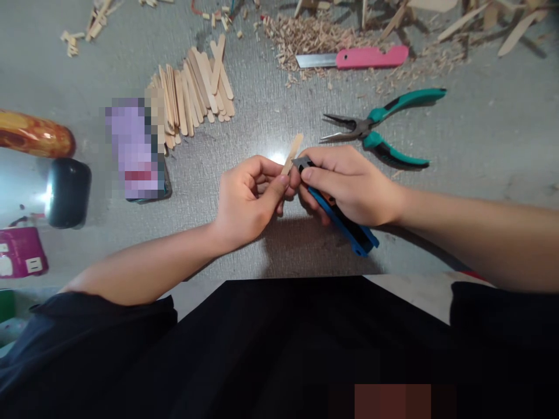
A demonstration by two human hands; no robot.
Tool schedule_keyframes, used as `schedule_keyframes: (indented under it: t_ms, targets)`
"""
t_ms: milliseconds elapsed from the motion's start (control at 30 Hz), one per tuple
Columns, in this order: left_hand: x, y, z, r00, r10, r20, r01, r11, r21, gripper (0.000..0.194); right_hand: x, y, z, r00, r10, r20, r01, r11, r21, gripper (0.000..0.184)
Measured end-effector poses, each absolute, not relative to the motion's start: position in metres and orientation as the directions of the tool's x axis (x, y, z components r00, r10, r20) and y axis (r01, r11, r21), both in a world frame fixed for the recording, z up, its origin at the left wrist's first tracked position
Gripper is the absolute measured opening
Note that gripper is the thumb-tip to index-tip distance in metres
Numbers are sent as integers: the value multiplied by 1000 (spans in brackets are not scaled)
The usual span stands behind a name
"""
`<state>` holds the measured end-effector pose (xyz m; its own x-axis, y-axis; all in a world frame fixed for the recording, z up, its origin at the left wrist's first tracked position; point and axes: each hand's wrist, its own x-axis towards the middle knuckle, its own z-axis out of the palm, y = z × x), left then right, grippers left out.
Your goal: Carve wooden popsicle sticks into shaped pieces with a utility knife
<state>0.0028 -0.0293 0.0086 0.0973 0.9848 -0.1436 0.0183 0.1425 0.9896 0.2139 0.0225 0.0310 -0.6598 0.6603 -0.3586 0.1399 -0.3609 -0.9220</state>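
Note:
Between the thumb and fingers of my left hand (248, 201) is a wooden craft stick (294, 150), tilted up and to the right. My right hand (356, 183) is closed around a blue and black utility knife (338, 215), whose grey metal tip points at the stick. The tip lies against or very close to the stick's side; I cannot tell if it cuts in. My fingers cover the stick's lower end and part of the knife's body.
Loose craft sticks (192, 87) lie left of centre beside a blurred purple phone-like object (135, 148). Green-handled pliers (367, 128) lie beyond my right hand. A pink knife (371, 57) rests by wood shavings (301, 38). A dark rounded object (69, 193) sits far left.

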Motion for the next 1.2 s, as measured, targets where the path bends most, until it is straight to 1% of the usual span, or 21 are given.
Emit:
schedule_keyframes:
  t_ms: [267,467,567,667,767,833,1000,1200]
  targets:
    - [2,-33,5,114,986,-125,69,118,991,33,209,20,38,-586,685,-433,235,-367,-900,33]
    - [-1,-33,0,185,977,-110,40,104,994,26,209,16,39,-581,683,-443,232,-383,-894,36]
    - [0,-31,2,198,970,-141,33,137,990,31,210,16,39,-584,669,-460,247,-393,-886,35]
    - [1,-28,6,205,967,-149,-1,153,988,41,211,18,40,-603,650,-462,252,-394,-884,34]
    - [2,-25,9,215,965,-152,-49,166,985,48,211,21,40,-642,641,-420,210,-379,-901,35]
    - [2,-23,9,212,963,-167,-65,184,981,50,211,22,38,-665,643,-381,165,-371,-914,34]
    - [1,-21,9,193,962,-194,-63,210,976,51,213,23,32,-685,640,-348,98,-392,-915,29]
    - [0,-20,10,195,967,-167,-85,186,979,49,215,23,31,-706,630,-323,60,-402,-914,27]
